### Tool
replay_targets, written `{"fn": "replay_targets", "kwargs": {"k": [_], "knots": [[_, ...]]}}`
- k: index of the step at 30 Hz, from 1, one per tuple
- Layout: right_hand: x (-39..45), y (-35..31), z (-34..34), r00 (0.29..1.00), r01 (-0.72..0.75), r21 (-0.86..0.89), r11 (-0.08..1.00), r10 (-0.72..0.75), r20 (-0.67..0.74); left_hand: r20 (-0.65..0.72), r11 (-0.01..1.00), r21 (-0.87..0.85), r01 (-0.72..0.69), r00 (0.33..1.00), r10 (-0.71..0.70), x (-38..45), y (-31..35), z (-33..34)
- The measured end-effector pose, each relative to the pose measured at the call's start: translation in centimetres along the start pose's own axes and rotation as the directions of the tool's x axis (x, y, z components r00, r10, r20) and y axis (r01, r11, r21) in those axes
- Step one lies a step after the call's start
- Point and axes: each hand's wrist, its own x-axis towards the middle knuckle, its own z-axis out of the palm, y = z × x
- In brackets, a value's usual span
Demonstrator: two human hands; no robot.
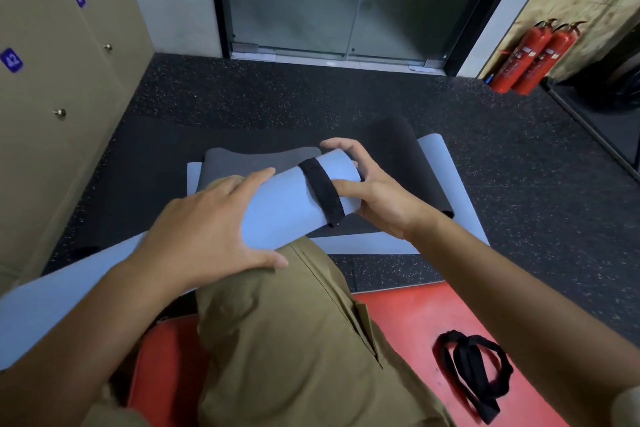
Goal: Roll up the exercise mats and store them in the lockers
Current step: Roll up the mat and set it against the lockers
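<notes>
Khaki trousers (pixel 294 340) on a raised knee fill the foreground, and across that knee a rolled light-blue mat (pixel 284 204) is laid, slanting from lower left to upper right. It is seen as a smooth, matte, tightly wound tube. On its middle the left hand (pixel 207 222) is pressed flat, fingers spread and straight, thumb resting toward the trouser fabric. At the roll's far end the right hand (pixel 367 191) is cupped, fingers curled over the end and thumb laid along the tube just beside a black strap (pixel 322 191), which is wrapped round the roll as a flat woven band between the two hands.

Beyond the hands, a dark grey mat (pixel 263 159) is spread on another light-blue mat (pixel 433 149), both lying flat on the speckled black floor (pixel 519 166). Below the right forearm, a second black strap (pixel 474 371) is lying looped on red flooring (pixel 408 322). To the left of the left hand, beige lockers (pixel 62 80) with blue number tags are shut. Far ahead, a glass door (pixel 346 0) is seen, and to its right two red fire extinguishers (pixel 533 55) are leaned against the wall.
</notes>
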Motion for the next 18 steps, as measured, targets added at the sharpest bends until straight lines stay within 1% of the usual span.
{"fn": "replay_targets", "kwargs": {"k": [1, 3, 5, 6, 8, 12, 15, 18], "knots": [[0.2, 0.3, 0.6, 0.997, 0.017, 0.033, 0.999, -0.015, -0.069, -0.028, 1.0, -0.015, 0.024, 0.999, -0.024, 0.0, -0.1, 0.3], [0.5, 1.2, 2.2, 0.974, 0.074, 0.156, 0.985, -0.038, -0.221, -0.088, 0.996, -0.052, 0.069, 0.993, -0.074, 0.2, -0.3, 0.8], [0.7, 2.4, 3.8, 0.948, 0.107, 0.27, 0.957, -0.016, -0.318, -0.1, 0.993, -0.072, 0.098, 0.989, -0.105, 0.3, -0.6, 1.1], [0.8, 2.9, 4.4, 0.944, 0.109, 0.311, 0.944, 0.0, -0.331, -0.099, 0.991, -0.079, 0.106, 0.989, -0.113, 0.3, -0.7, 1.2], [0.8, 3.4, 5.3, 0.951, 0.096, 0.358, 0.929, 0.021, -0.309, -0.099, 0.99, -0.081, 0.116, 0.987, -0.123, 0.4, -0.8, 1.2], [0.6, 3.6, 5.6, 0.955, 0.061, 0.395, 0.917, 0.062, -0.291, -0.091, 0.991, -0.062, 0.117, 0.988, -0.122, 0.5, -0.6, 1.0], [0.5, 3.1, 5.1, 0.951, -0.001, 0.354, 0.935, 0.11, -0.289, -0.099, 0.994, -0.033, 0.102, 0.99, -0.105, 0.3, -0.3, 1.0], [1.0, 1.3, 3.6, 0.954, -0.018, 0.229, 0.973, 0.085, -0.286, -0.119, 0.997, 0.012, 0.077, 0.99, -0.075, -0.1, 0.0, 1.1]]}}
